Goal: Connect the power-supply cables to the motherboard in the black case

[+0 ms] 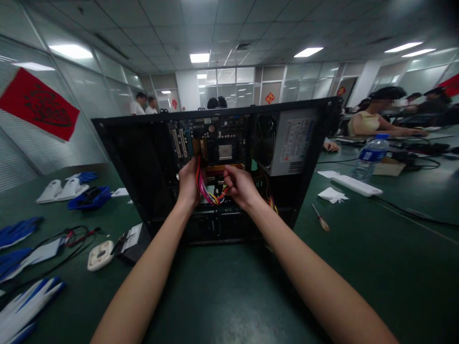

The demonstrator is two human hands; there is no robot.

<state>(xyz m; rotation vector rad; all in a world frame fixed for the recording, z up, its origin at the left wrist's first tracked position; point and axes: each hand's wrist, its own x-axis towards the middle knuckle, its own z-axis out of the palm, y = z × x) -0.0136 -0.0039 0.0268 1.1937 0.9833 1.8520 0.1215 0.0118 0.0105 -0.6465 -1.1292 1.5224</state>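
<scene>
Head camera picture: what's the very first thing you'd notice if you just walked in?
The big open computer case in the middle of the green table, its circuit board showing. Inside it, the left hand and right hand pinch a bundle of bright coloured wires. Blue and white gloves lie far left.

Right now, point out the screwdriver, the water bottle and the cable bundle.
screwdriver [322,220]: head view, on its shaft.
water bottle [369,162]: head view, on its label.
cable bundle [207,192]: head view, on the coloured wires between both hands.

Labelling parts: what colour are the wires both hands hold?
Mixed: red, pink, yellow and orange wires; head view.
</scene>
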